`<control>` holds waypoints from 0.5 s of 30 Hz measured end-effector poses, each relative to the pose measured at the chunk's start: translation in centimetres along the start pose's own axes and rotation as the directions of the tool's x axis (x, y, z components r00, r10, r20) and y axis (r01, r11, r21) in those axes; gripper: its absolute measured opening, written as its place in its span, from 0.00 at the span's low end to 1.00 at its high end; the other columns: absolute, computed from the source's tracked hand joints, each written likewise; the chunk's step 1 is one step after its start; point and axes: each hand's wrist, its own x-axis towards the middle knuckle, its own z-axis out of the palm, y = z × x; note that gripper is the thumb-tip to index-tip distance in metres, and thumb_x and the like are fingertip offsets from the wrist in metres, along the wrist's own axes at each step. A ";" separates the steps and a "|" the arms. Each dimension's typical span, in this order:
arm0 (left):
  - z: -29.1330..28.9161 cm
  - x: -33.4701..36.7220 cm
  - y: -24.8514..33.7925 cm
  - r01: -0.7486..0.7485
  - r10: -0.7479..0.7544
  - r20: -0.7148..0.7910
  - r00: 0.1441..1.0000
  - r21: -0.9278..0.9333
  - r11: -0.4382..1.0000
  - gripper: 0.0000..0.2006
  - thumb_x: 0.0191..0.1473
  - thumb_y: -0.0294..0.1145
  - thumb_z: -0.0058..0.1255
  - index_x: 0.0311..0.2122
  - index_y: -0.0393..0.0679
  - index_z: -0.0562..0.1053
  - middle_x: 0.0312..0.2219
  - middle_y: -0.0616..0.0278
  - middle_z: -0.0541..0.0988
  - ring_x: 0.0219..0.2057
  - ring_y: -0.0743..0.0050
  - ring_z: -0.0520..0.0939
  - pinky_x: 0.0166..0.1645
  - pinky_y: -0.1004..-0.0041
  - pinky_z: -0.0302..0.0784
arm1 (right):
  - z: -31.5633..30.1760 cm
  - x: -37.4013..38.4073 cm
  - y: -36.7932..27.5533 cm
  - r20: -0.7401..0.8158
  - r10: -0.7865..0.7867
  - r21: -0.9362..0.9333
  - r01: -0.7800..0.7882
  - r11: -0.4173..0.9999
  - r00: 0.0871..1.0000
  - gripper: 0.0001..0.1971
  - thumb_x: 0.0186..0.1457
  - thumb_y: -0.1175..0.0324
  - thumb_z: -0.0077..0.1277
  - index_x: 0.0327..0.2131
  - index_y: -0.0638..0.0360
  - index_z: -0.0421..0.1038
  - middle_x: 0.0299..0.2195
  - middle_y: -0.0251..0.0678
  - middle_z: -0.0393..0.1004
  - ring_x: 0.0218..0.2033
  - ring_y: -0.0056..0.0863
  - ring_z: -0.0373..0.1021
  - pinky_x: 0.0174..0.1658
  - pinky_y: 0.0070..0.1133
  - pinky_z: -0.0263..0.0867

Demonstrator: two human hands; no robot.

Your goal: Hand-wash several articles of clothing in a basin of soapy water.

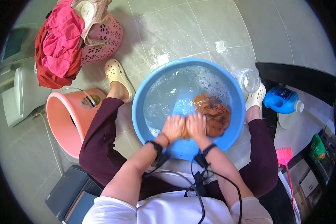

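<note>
A blue plastic basin (145, 93) of soapy water stands on the tiled floor between my feet. A brown wet garment (214, 112) lies in it at the right. My left hand (173, 127) and my right hand (196, 126) are pressed together at the near side of the basin, both gripping a bunched end of the brown garment. The hands look blurred. Black wrist straps with cables run back along my forearms.
A pink perforated laundry basket (106, 37) heaped with red and pink clothes stands at the far left. A pink bucket (65, 119) sits by my left knee. A clear jar (247, 79) and a blue detergent bottle (283, 100) are at the right. A pink broom (285, 156) is lower right.
</note>
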 end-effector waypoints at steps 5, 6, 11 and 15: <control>-1.9 5.7 -1.7 0.086 -0.079 -0.120 0.990 0.058 0.995 0.16 0.49 0.40 0.39 0.44 0.51 0.67 0.36 0.58 0.68 0.40 0.62 0.68 0.43 0.63 0.60 | -1.3 5.8 1.2 0.044 0.364 0.063 -0.366 0.928 0.930 0.18 0.45 0.59 0.47 0.38 0.59 0.64 0.37 0.39 0.62 0.42 0.38 0.58 0.45 0.33 0.54; -1.0 5.4 -2.1 0.111 -0.116 -0.142 0.983 -0.039 0.993 0.16 0.50 0.44 0.39 0.45 0.55 0.66 0.40 0.58 0.67 0.44 0.61 0.66 0.48 0.62 0.58 | -0.8 5.1 2.3 0.029 0.411 0.179 -0.409 0.895 0.911 0.21 0.46 0.58 0.46 0.41 0.61 0.62 0.40 0.42 0.60 0.45 0.42 0.55 0.47 0.34 0.53; -4.9 3.0 0.3 -0.074 0.051 -0.152 0.987 -0.152 0.986 0.22 0.45 0.51 0.45 0.45 0.52 0.66 0.46 0.57 0.63 0.46 0.54 0.63 0.50 0.59 0.57 | -0.6 2.2 7.9 -0.028 0.529 0.404 -0.474 0.782 0.848 0.24 0.49 0.59 0.45 0.47 0.64 0.57 0.46 0.49 0.58 0.49 0.47 0.54 0.52 0.34 0.49; -2.5 5.5 -0.8 0.116 -0.116 0.006 0.993 -0.158 0.981 0.23 0.47 0.54 0.41 0.40 0.45 0.68 0.40 0.52 0.69 0.41 0.53 0.69 0.43 0.61 0.65 | -3.8 -0.2 7.1 0.005 0.157 0.482 -0.140 0.865 0.988 0.29 0.46 0.58 0.48 0.49 0.64 0.55 0.49 0.52 0.55 0.51 0.46 0.52 0.52 0.33 0.49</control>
